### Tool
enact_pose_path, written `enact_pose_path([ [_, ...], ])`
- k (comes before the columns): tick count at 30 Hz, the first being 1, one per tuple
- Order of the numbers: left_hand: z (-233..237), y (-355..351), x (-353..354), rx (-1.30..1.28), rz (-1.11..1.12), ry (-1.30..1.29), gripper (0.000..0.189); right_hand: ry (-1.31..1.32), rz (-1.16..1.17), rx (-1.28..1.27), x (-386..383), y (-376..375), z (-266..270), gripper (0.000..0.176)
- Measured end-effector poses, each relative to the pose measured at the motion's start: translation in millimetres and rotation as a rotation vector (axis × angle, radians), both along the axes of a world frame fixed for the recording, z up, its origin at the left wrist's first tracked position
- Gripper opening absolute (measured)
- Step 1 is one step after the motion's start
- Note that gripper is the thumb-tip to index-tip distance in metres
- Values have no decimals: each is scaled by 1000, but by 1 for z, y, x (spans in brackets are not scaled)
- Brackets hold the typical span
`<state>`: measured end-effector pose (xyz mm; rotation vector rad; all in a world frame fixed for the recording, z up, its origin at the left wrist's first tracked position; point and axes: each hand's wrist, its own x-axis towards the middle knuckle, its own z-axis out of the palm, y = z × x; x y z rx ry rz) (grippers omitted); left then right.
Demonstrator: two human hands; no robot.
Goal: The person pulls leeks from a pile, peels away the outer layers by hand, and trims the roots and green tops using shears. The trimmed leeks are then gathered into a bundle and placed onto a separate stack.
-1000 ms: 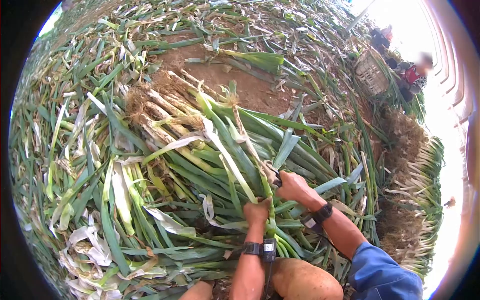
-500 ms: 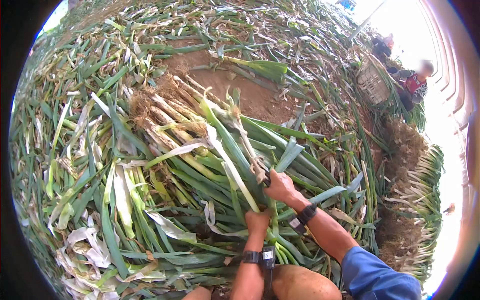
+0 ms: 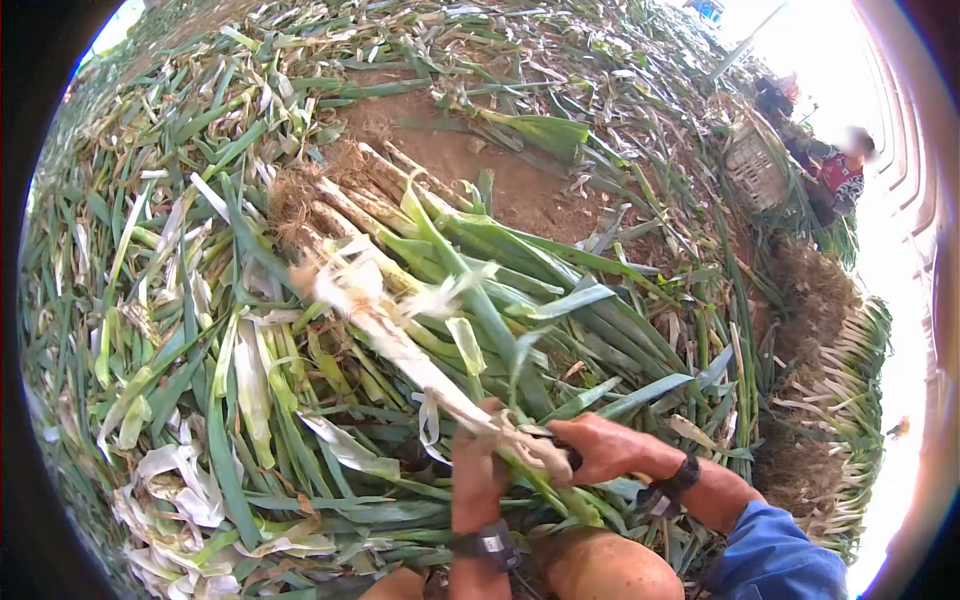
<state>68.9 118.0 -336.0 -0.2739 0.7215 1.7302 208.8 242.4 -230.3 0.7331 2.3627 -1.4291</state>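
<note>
White now shows along the leek [image 3: 405, 360], blurred and slanting across mid-frame, its shaft more bared than half a second ago, the left hand [image 3: 479, 466] clasped round it, the right hand [image 3: 606, 449] pinching a withered leaf [image 3: 533, 447].

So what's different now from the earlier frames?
The left hand and right hand are lower in the picture, nearer the person. The pale stalk in the left hand has moved down and left; its root end is blurred. The brown strip at the right hand came down too. Leek pile and basket: essentially unchanged.
</note>
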Motion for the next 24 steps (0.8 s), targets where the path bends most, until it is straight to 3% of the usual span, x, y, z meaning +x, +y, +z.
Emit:
enact_pose_path([
  [1,18,-3,-11,-144,83,105,29,25,-36,-16,3,6,3,47],
  [3,-1,-31,-48,103,224,176,35,-130,-111,95,12,25,7,47],
  [4,14,-35,-73,422,323,113,27,-220,-172,135,17,34,6,45],
  [5,11,-46,-97,677,395,-77,17,-333,-74,337,27,41,-1,41],
  [6,30,-56,-118,709,422,-19,10,-439,29,543,35,49,-9,36],
  [10,7,-78,-139,259,395,109,9,-528,-26,429,37,48,-7,36],
  [12,0,-63,-119,-265,337,181,14,-509,10,443,27,45,-11,35],
  [15,-46,-47,-79,-360,119,34,20,-508,56,461,0,40,-23,34],
  [17,-22,-25,-54,-403,116,124,23,-488,43,495,-17,43,-36,34],
  [18,-39,-24,-42,-283,120,80,24,-483,38,504,-24,41,-41,34],
  [24,-54,-21,-17,-269,94,16,19,-501,30,485,-67,35,-60,33],
])
